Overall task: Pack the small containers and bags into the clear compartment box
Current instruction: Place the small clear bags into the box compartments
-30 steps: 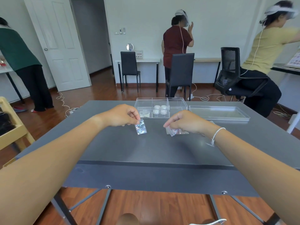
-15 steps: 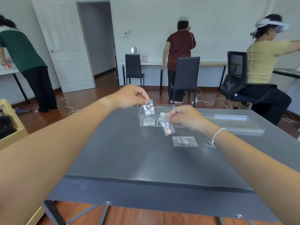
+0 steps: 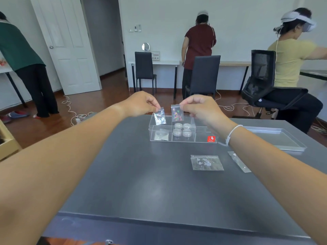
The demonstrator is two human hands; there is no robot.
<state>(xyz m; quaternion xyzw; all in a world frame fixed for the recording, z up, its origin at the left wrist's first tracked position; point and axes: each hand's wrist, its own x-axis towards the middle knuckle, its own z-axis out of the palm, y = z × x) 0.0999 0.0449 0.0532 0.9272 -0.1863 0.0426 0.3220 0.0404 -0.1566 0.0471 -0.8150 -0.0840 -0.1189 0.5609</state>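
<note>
The clear compartment box point(image 3: 182, 133) sits mid-table, rigid. Above it, my left hand point(image 3: 139, 104) pinches a silver-flecked bag point(image 3: 159, 117) and my right hand point(image 3: 200, 107) a colourful bag point(image 3: 177, 114), both by their top edges: light, limp, slippery, I judge.

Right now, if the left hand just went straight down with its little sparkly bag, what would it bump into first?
Probably the clear compartment box: the left hand holds its bag above the left end, though depth is uncertain.

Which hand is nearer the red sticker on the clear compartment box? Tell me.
Right. The right hand hangs above the clear compartment box, up and left of the red sticker; the left hand is farther left, past the box's left end.
</note>
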